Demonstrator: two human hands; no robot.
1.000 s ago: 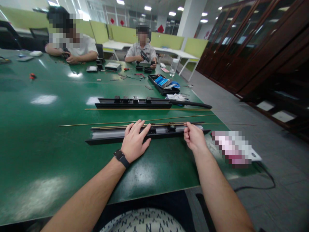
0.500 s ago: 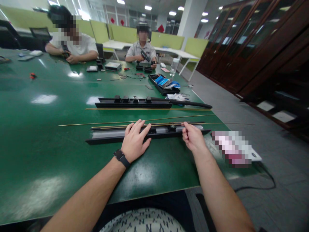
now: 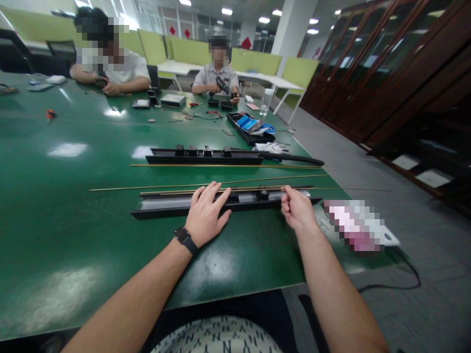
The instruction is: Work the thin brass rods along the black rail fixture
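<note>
A long black rail (image 3: 169, 213) with a pale inner face lies across the table in front of me. My left hand (image 3: 206, 215) rests spread over its middle, fingertips at the far edge. Close to its right end, my right hand (image 3: 298, 210) is closed in a pinch on a thin brass-coloured strip (image 3: 250, 189). That strip runs along the rail's far edge and sticks out past my right hand. A small black block (image 3: 262, 194) sits in the rail between my hands. Just beyond lies another brass-coloured strip (image 3: 140, 188).
A second black rail (image 3: 202, 160) with several small blocks stands farther back, a third thin strip (image 3: 176, 165) before it. Behind are a black tray (image 3: 253, 137) and gloves (image 3: 271, 147). A blurred-out object (image 3: 355, 225) lies at right. Two people sit across the table.
My right hand has shifted slightly to the right along the rail, still pinching the strip. The left hand stays in place.
</note>
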